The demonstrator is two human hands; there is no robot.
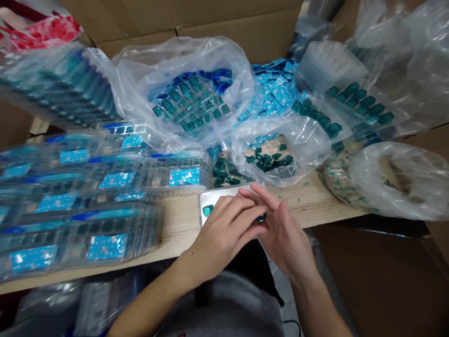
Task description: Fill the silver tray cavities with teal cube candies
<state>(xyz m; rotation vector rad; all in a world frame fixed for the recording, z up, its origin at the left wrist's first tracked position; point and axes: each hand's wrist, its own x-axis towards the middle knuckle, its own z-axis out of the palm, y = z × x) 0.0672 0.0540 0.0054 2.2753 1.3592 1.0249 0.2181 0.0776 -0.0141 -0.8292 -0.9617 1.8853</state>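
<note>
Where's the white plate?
In the head view, the white plate lies on the wooden board, beneath the left hand and right hand, just right of the stacked clear trays.

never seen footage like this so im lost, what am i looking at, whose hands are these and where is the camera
There is no machine here: these are a person's own two bare hands, seen in a single picture from a camera worn on the head, looking forward and down. The left hand and right hand meet above a flat white plate on a pale wooden board. A small dark teal piece shows between them, though which hand grips it is hard to tell. A teal square lies on the plate. Around them are clear plastic bags of teal squares, stacked clear trays with blue cards on the left, and a cardboard box behind.
</note>
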